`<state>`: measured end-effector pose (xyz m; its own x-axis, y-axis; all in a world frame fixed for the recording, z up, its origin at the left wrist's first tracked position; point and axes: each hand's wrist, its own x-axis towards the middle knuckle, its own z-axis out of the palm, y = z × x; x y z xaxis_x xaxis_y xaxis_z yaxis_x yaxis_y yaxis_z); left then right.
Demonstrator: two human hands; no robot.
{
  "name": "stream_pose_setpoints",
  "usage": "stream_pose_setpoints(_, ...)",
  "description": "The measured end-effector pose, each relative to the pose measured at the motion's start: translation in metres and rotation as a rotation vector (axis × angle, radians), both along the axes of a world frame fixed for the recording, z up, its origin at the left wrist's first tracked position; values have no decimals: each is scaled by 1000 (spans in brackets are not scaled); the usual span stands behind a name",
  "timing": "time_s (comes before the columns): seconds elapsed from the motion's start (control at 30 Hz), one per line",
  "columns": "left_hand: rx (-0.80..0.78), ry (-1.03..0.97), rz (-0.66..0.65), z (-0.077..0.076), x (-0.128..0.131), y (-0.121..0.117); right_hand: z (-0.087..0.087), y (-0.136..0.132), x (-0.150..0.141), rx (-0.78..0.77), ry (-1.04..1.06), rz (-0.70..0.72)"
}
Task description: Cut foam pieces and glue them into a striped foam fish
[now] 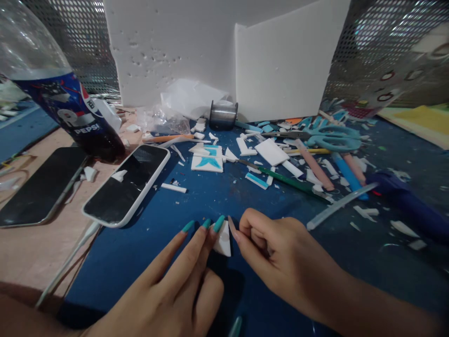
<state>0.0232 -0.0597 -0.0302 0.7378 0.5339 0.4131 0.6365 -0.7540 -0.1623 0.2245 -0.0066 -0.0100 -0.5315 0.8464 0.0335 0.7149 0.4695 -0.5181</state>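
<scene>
A small white foam piece [223, 241] lies on the blue mat between my two hands. My left hand [171, 276], with long teal nails, has its fingers stretched out and apart. Its fingertips rest on the left side of the piece and cover part of it. Close by on the right, my right hand [280, 248] has curled fingers. A thin, pale pointed tip stands at its thumb beside the piece; I cannot tell whether it is a nail or a blade. Beyond the hands lies a white foam square [207, 163] with blue paint on it.
Foam scraps, a green-handled brush [287, 180], blue scissors [329, 137] and a thread spool [223, 116] lie farther back. A glue gun [407, 199] is at right. Two phones [128, 187] and a Pepsi bottle [75, 107] stand left. White foam boards [280, 65] rise behind.
</scene>
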Motion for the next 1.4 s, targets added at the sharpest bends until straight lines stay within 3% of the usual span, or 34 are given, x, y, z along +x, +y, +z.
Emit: stream_pose_setpoints(1.4, 35, -8, 8, 0, 2, 2, 2, 1, -2, -15, -3, -5)
